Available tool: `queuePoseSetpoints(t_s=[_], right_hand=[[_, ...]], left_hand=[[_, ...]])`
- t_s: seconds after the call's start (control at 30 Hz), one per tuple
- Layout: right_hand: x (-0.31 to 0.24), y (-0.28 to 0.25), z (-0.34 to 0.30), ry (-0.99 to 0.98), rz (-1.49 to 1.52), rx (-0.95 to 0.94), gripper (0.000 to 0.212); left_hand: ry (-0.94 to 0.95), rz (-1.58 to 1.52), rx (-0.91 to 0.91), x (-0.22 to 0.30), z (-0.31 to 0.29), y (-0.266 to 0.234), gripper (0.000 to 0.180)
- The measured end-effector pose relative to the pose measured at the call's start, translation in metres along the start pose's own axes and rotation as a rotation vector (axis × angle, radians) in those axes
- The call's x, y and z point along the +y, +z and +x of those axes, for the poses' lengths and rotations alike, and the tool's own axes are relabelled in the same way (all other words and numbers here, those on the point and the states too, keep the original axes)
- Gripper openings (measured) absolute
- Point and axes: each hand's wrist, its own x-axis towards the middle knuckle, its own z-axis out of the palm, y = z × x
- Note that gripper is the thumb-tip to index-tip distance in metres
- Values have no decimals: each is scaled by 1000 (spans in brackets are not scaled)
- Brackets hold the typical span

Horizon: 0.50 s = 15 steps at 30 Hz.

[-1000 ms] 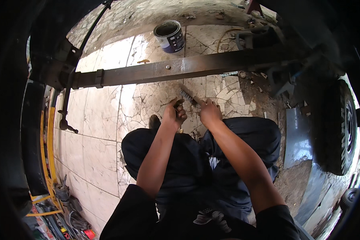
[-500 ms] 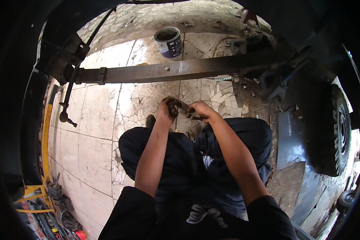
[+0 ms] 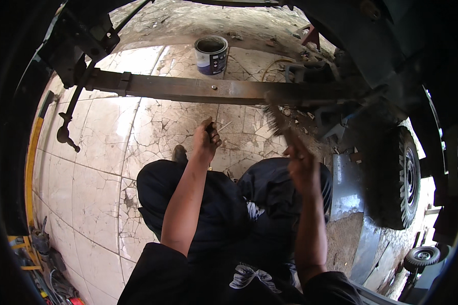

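My right hand [image 3: 304,165] grips the handle of a wire brush [image 3: 276,118]. The brush is raised and slightly blurred, its dark bristles facing left. Its far end overlaps a long steel bar [image 3: 173,90] that looks like a leaf spring; whether they touch I cannot tell. Lower and to the left, my left hand [image 3: 206,140] is closed with fingers curled; whatever it holds is hidden. Both hands look grimy. Beneath them are my bent knees in dark trousers and the cracked tile floor [image 3: 99,152].
Behind the bar stands an open paint can [image 3: 211,57]. A rod with a ball joint [image 3: 63,133] hangs at the left, near a yellow bar [image 3: 33,168]. Tools [image 3: 53,264] lie at lower left. A treaded tyre [image 3: 406,175] and metal sheets [image 3: 347,183] are at the right.
My hands have moved apart. The right one has swung up and right with the wire brush, now plainly visible. My left hand stays low, and the whole view has shifted slightly.
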Motion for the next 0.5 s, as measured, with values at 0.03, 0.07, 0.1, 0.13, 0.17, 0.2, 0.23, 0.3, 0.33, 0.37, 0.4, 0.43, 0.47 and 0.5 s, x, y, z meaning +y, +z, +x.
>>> queuePoseSetpoints(t_s=[0.03, 0.07, 0.1, 0.13, 0.17, 0.2, 0.23, 0.3, 0.33, 0.37, 0.4, 0.43, 0.47, 0.5], right_hand=[[-5, -12, 14, -170, -91, 70, 41], [-11, -24, 27, -334, -195, 158, 40], [-15, -34, 42, -528, -276, 226, 39], [-27, -42, 50, -535, -345, 219, 42], [-35, -41, 58, -480, -462, 189, 44], [-42, -40, 66, -425, -577, 158, 47], [-46, -36, 71, -361, -698, 119, 50], [-29, -19, 79, -456, -666, 134, 56], [-16, -5, 84, -503, -645, 145, 59], [-18, 12, 84, -553, -605, 152, 63], [-21, 32, 82, -468, -585, 123, 63], [-36, 60, 76, -383, -556, 95, 64], [-49, 85, 74, -358, -515, 75, 64], [-62, 106, 75, -334, -472, 63, 64]], left_hand=[[0, 18, -2, 0, -1, 4, 31], [1, 35, -6, -1, -2, 5, 30], [4, 48, -5, -3, -3, 4, 30], [10, 56, -1, -4, -4, 3, 29], [12, 58, 2, -4, -4, 3, 29], [17, 59, 7, -3, -3, 2, 29], [9, 56, 17, -7, -3, 0, 29], [9, 39, -15, -13, -8, 8, 29], [11, 35, -32, -13, -9, 15, 29], [12, 40, -72, -10, -12, 18, 30], [10, 46, -113, -7, -16, 22, 30], [12, 58, -149, -5, -18, 19, 31], [9, 39, -135, -5, -18, 16, 30], [9, 24, -126, -4, -15, 12, 29]])
